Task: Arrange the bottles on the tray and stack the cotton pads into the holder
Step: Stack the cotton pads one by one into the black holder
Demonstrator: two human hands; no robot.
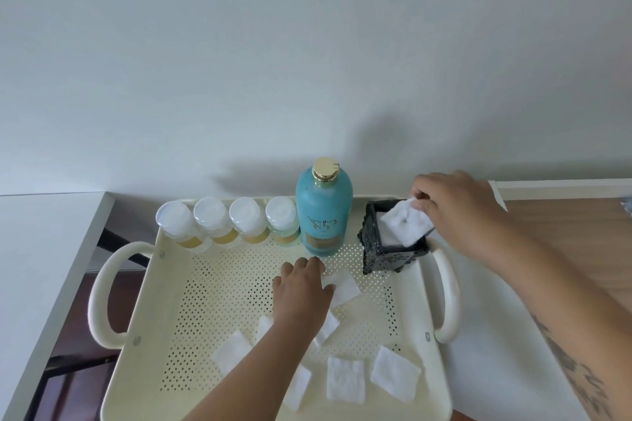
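Note:
A cream perforated tray [212,287] holds several small white-capped bottles [212,222] in a row along its back edge, beside a tall teal bottle [324,212] with a gold cap. A black ornate holder [390,255] stands at the tray's back right corner. My right hand [455,208] pinches a white cotton pad [407,222] that lies tilted across the holder's mouth. My left hand [302,290] rests palm down on a cotton pad [343,285] in the tray's middle, fingers touching it. Several more cotton pads [345,379] lie loose on the tray floor.
The tray, with looped handles [102,290] at both sides, sits on a white tabletop [485,335] against a pale wall. A gap to the floor opens at the left beside another white surface [41,249]. A wooden surface [581,232] lies at the right.

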